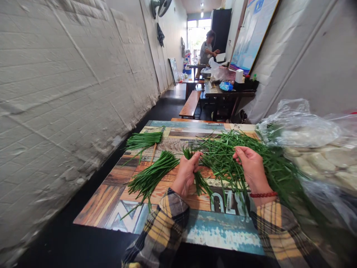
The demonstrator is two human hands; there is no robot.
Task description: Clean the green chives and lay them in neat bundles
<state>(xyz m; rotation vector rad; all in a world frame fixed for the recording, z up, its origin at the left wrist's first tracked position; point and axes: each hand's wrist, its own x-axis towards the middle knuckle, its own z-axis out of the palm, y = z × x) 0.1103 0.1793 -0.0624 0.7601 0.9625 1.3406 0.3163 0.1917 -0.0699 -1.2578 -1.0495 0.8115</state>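
My left hand (pixel 186 172) is closed around a small bunch of green chives (pixel 202 185), whose blades stick out above and below the fist. Over the edge of a loose, tangled pile of chives (pixel 220 149), my right hand (pixel 252 167) is pinched closed, thumb against fingers. What sits in that pinch is too small to make out. Left of my left hand lies a neat bundle of chives (pixel 154 173). Behind it rests a second, smaller bundle (pixel 143 140), with a thin brown stick (pixel 153 154) between the two.
Clear plastic bags (pixel 304 124) with pale contents crowd the table's right side. The patchwork-patterned table (pixel 97 208) has a white wall (pixel 69 93) to its left. Beyond it are a wooden bench (pixel 191 103), another cluttered table (pixel 220 90) and a standing person (pixel 206 50).
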